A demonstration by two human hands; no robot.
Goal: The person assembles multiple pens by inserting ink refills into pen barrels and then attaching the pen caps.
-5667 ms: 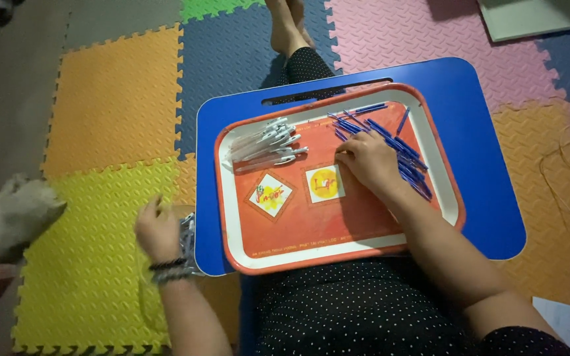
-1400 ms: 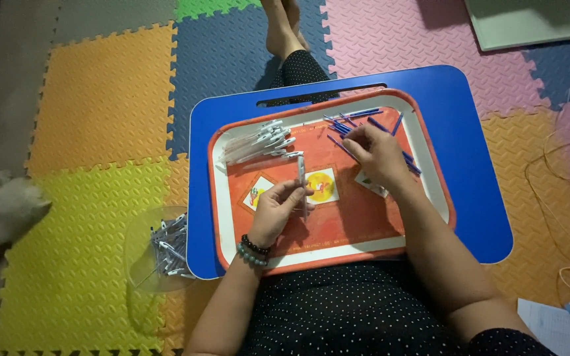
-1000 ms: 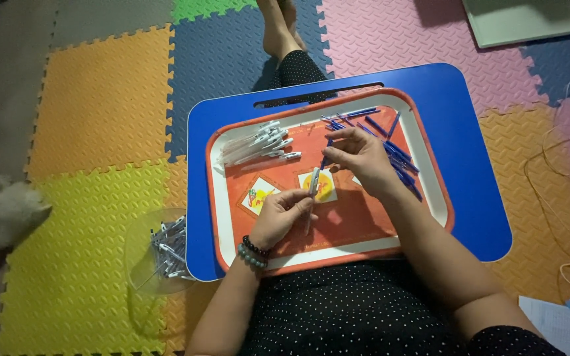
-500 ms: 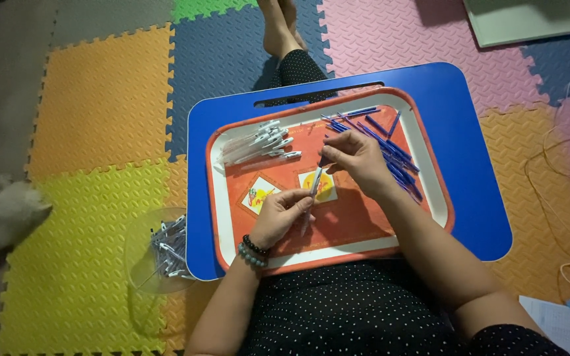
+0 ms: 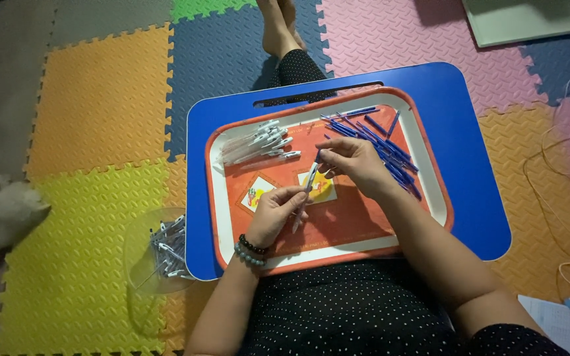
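Note:
An orange tray (image 5: 390, 234) with a white rim rests on a blue lap table (image 5: 476, 165) across my legs. My left hand (image 5: 275, 211) holds a clear pen barrel (image 5: 303, 198) upright-tilted over the tray's middle. My right hand (image 5: 351, 161) pinches the top end of that same pen, where a blue refill (image 5: 316, 158) meets the barrel. A loose heap of blue refills (image 5: 387, 148) lies at the tray's right. Several clear pens with caps (image 5: 258, 144) lie at the tray's upper left.
A clear plastic bag of pen parts (image 5: 163, 254) lies on the yellow foam mat left of the lap table. A pale furry thing (image 5: 1, 214) sits at the far left. Thin cords (image 5: 562, 198) trail on the right. Coloured puzzle mats cover the floor.
My left hand came from the bag on the floor up onto the tray holding a clear barrel. My right hand left the refill heap and met it at the pen's top.

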